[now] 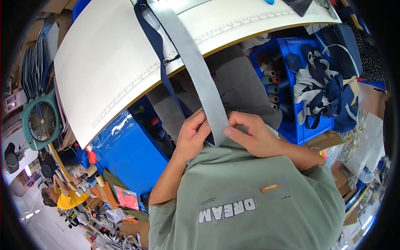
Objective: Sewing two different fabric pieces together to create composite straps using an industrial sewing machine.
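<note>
A long light-grey fabric strip (pixel 199 71) runs from the table down over its front edge to my lap, its near end between my hands. My left hand (pixel 192 135) is closed with thumb and fingers at the left edge of that end. On the right edge, my right hand (pixel 252 134) pinches with thumb and bent forefinger. Beside the grey strip hangs a narrow navy strip (pixel 162 77), which passes down behind my left hand. A small dark clip or tab (pixel 171 60) lies across the gap between the two strips. Some dark cloth shows under the grey end.
The white table (pixel 104 54) has printed ruler markings along its front. To the right, a blue crate (pixel 306 135) holds navy and grey scraps; thread spools (pixel 271 85) sit beside them. A blue panel (pixel 129 152) and green fan (pixel 41 118) are left. A person in yellow (pixel 68 199) sits farther off.
</note>
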The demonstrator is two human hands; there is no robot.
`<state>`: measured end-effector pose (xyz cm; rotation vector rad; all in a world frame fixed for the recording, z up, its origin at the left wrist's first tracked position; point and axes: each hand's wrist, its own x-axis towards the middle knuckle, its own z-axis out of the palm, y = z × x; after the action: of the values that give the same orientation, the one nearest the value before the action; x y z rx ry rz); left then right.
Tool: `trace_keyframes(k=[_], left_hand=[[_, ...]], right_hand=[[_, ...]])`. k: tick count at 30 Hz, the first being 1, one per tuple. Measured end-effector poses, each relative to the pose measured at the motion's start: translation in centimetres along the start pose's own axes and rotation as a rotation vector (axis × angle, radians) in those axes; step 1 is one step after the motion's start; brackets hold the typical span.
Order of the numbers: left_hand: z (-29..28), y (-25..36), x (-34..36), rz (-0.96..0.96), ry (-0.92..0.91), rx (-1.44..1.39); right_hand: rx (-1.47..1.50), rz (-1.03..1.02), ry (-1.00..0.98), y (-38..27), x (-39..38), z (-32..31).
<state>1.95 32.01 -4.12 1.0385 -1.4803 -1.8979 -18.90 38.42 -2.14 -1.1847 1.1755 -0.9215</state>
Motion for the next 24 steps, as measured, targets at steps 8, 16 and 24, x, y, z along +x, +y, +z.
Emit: trace_keyframes(k=[8, 16, 24], left_hand=[[-0.1, 1.6, 0.0, 0.008, -0.102, 0.029], [-0.5, 1.9, 0.2, 0.057, -0.113, 0.031], [-0.6, 1.7, -0.1, 0.036, -0.126, -0.082]], right_hand=[[-0.062, 0.088, -0.06, -1.7, 0.2, -0.7], [-0.133, -0.006, -0.027, -2.0, 0.7, -0.4], [-0.147, -0.035, -0.029, -2.1, 0.9, -0.3]])
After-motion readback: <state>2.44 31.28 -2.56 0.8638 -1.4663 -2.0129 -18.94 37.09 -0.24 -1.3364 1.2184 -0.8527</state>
